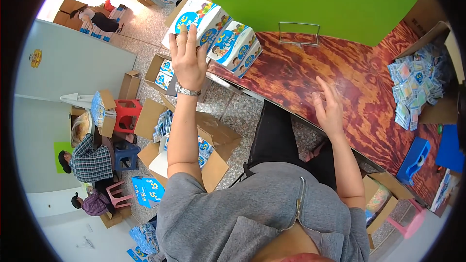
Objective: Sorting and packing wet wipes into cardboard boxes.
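My left hand point(188, 63), with a silver watch point(188, 91) at the wrist, is stretched out flat with its fingers a little apart. It lies over the near side of a printed white and blue carton point(213, 15); whether the palm touches the carton I cannot tell. Beside that carton, on the table's left end, sits a similar printed carton point(235, 48). Above the front part of the red-brown wood-patterned table point(296, 75) hovers my right hand point(330, 109), its fingers loosely spread and holding nothing.
An open cardboard box of small packets point(417, 82) lies tipped at the table's right. Near it stands a blue tape dispenser point(413, 160). An opened carton point(213, 165) with packets is on the floor at my left. Several people are farther left, two near red and blue stools point(127, 157).
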Available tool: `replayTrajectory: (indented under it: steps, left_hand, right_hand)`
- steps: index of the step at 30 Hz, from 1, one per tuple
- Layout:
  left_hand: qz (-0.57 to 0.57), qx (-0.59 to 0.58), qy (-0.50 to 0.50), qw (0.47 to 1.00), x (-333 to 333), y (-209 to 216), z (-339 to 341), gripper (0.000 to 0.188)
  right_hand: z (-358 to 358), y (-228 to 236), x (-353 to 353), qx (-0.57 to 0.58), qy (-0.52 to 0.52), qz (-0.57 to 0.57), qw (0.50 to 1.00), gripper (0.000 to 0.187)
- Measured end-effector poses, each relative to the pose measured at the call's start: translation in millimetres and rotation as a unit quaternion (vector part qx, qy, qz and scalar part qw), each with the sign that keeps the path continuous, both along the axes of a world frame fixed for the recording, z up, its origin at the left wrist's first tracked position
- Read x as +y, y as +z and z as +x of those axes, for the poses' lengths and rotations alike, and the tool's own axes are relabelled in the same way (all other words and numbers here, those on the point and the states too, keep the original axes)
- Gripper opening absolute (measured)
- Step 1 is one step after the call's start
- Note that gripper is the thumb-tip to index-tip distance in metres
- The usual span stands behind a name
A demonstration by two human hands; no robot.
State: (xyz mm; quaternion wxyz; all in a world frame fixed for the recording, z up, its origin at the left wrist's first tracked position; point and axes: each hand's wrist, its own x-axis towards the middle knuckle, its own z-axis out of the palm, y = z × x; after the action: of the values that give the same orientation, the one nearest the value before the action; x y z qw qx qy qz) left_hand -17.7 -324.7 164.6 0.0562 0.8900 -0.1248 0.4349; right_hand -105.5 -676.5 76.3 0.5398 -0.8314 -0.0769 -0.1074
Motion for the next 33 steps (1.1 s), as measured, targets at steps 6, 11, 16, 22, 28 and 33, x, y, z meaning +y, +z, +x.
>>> replayTrajectory:
  steps: [6,11,16,22,28,33]
  left_hand:
    - [-0.001,0.009,0.002,1.000,-12.8,-16.3,6.1,0.054]
    - [0.049,0.103,0.080,0.990,-45.0,-49.5,17.0,0.063]
    - [0.077,0.088,0.088,0.989,-51.2,-17.2,-0.3,0.074]
    - [-0.303,-0.089,-0.060,0.947,-53.2,-55.5,-29.8,0.065]
    - [-0.824,0.145,-0.059,0.545,-33.0,-152.9,7.4,0.084]
    - [-0.834,0.166,-0.129,0.511,-14.7,-179.3,1.0,0.075]
  right_hand:
    - [7.4,-12.9,7.8,-0.026,0.004,-0.081,0.996,0.039]
    - [9.0,-29.0,12.4,-0.088,0.018,-0.148,0.985,0.036]
    - [1.2,-27.0,-1.5,0.041,0.003,-0.038,0.998,0.036]
    - [76.0,-43.3,39.7,0.127,0.087,0.038,0.987,0.053]
    - [206.3,-86.5,134.0,0.099,0.055,0.124,0.986,0.068]
    - [215.0,-92.6,186.3,0.203,0.152,0.106,0.961,0.071]
